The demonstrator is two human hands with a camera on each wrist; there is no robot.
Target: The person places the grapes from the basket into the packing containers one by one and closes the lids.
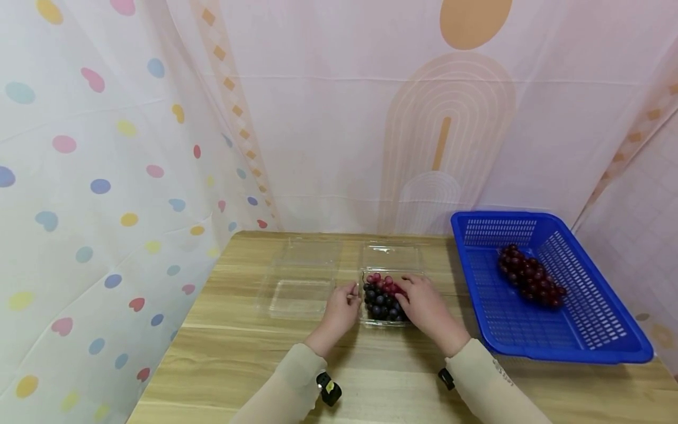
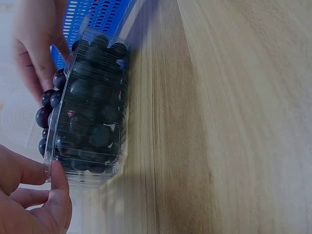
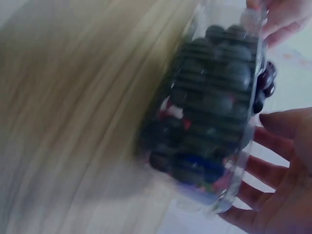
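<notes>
A clear plastic container [image 1: 386, 323] sits on the table, its lid [image 1: 392, 256] folded back. Dark and reddish grapes [image 1: 378, 299] fill it and mound above its rim. At its left side, my left hand [image 1: 341, 309] pinches the rim between thumb and fingers, plain in the left wrist view. My right hand [image 1: 424, 303] lies over the right side, fingers spread and slightly bent at the grapes and rim. In the right wrist view those fingers [image 3: 265, 173] reach along the container's edge; what their tips touch is partly hidden.
A second clear container [image 1: 302, 297], lid raised behind it, stands to the left. On the right is a blue plastic basket [image 1: 477, 294] with a bunch of red grapes [image 1: 529, 277] inside. The wooden table [image 1: 233, 353] ends at a patterned curtain [image 1: 328, 147].
</notes>
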